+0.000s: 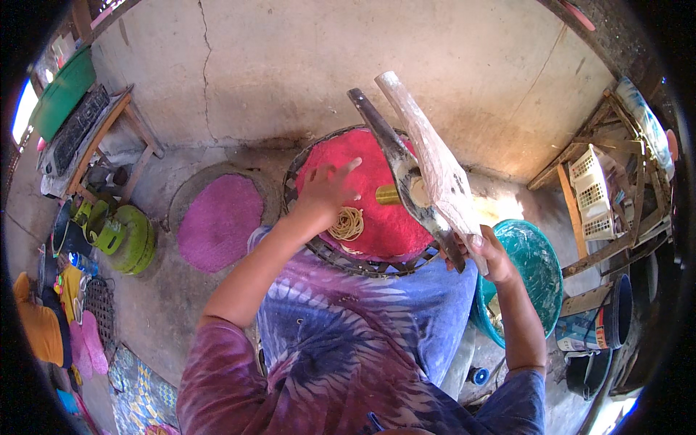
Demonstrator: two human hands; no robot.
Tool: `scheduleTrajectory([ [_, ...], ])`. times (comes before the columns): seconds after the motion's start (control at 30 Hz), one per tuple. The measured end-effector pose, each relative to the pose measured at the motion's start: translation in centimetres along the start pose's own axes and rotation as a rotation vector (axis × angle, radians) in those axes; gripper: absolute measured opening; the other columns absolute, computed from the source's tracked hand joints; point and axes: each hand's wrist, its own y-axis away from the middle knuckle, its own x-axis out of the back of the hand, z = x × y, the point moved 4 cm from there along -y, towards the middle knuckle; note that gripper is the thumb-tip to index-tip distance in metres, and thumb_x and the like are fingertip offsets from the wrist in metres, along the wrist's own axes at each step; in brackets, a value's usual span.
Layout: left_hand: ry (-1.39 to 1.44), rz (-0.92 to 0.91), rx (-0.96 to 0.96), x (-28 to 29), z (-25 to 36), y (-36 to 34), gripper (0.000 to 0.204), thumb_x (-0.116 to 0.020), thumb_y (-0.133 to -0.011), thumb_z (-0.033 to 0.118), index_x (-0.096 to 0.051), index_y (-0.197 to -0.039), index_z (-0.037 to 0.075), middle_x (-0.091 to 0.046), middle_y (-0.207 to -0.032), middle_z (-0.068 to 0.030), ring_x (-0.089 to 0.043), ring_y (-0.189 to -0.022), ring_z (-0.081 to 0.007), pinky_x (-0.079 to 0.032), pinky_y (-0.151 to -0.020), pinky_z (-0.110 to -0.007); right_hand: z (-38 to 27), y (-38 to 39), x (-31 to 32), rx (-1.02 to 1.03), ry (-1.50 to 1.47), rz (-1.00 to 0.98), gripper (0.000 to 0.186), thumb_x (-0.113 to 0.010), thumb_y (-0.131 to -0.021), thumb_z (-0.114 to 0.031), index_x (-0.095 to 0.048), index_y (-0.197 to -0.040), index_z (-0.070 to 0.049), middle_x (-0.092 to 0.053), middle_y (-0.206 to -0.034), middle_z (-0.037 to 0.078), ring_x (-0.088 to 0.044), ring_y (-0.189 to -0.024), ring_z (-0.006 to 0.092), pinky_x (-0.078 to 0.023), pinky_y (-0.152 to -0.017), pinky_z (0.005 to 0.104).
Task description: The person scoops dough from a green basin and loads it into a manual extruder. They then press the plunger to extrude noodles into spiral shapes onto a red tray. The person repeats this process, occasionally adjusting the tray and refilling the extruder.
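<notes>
My right hand grips the near ends of a two-part wooden hand press, one bar pale and one dark. The bars are tilted, pointing away and to the left. A brass cylinder sticks out from the dark bar's left side. My left hand hovers with fingers spread, apart from the press. Just below it a coil of thin, pale yellow strands lies on a round red mat. The mat rests on a dark woven basket in front of my lap.
A teal tub with pale residue stands at my right, near buckets and a wooden rack. A purple round mat is on the left, beside a green gas cylinder. A cracked wall rises beyond the basket.
</notes>
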Motion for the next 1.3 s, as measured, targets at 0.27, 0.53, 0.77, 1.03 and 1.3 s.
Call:
scheduleTrajectory([
  [0.27, -0.030, -0.199, -0.029, -1.8, 1.0, -1.2, 0.012, -0.064, -0.081, 0.018, -0.073, -0.088, 0.021, -0.031, -0.152, 0.0006, -0.036, -0.130, -0.0340, -0.030, -0.106, -0.052, -0.8, 1.2, -0.2, 0.023, -0.048, 0.012, 0.077, -0.060, -0.076, -0.059, -0.054, -0.117, 0.006, -0.065, -0.088, 0.016, -0.063, -0.070, 0.0210, -0.050, -0.058, 0.0309],
  [0.53, 0.823, 0.214, 0.003, 3.4, -0.4, -4.4, 0.047, -0.045, -0.096, 0.042, -0.048, -0.132, 0.011, -0.039, -0.147, -0.0140, -0.040, -0.132, -0.0360, -0.033, -0.109, -0.048, -0.2, 2.2, -0.1, -0.010, -0.052, -0.020, 0.086, -0.057, -0.076, -0.066, -0.052, -0.121, 0.008, -0.065, -0.091, 0.018, -0.065, -0.072, 0.0231, -0.052, -0.062, 0.0321],
  [0.77, 2.502, 0.052, -0.387, 9.1, 2.1, -8.5, 0.089, -0.024, -0.091, 0.071, -0.041, -0.138, -0.002, -0.049, -0.135, -0.0233, -0.048, -0.126, -0.0354, -0.030, -0.112, -0.052, -0.3, 1.7, -1.4, -0.237, -0.328, -0.449, 0.093, -0.046, -0.082, -0.073, -0.045, -0.128, 0.008, -0.063, -0.102, 0.025, -0.066, -0.081, 0.0304, -0.054, -0.068, 0.0380],
  [1.03, 2.856, 0.333, -0.021, -3.7, -1.3, -12.1, 0.055, -0.041, -0.090, 0.059, -0.055, -0.096, 0.006, -0.057, -0.087, -0.0091, -0.056, -0.085, -0.0280, -0.044, -0.091, -0.045, -2.2, -0.7, 0.9, -0.537, 0.040, -0.131, 0.088, -0.028, -0.088, -0.076, -0.043, -0.128, 0.002, -0.065, -0.084, 0.023, -0.067, -0.067, 0.0273, -0.054, -0.060, 0.0347],
  [1.3, 2.815, 0.431, -0.205, -2.1, -4.5, -11.3, 0.047, -0.047, -0.088, 0.058, -0.053, -0.089, 0.012, -0.055, -0.080, -0.0034, -0.055, -0.080, -0.0225, -0.044, -0.083, -0.041, -3.9, -2.0, -1.5, -0.506, 0.187, -0.045, 0.074, -0.032, -0.092, -0.070, -0.057, -0.105, -0.001, -0.063, -0.072, 0.014, -0.062, -0.054, 0.0205, -0.050, -0.046, 0.0309],
])
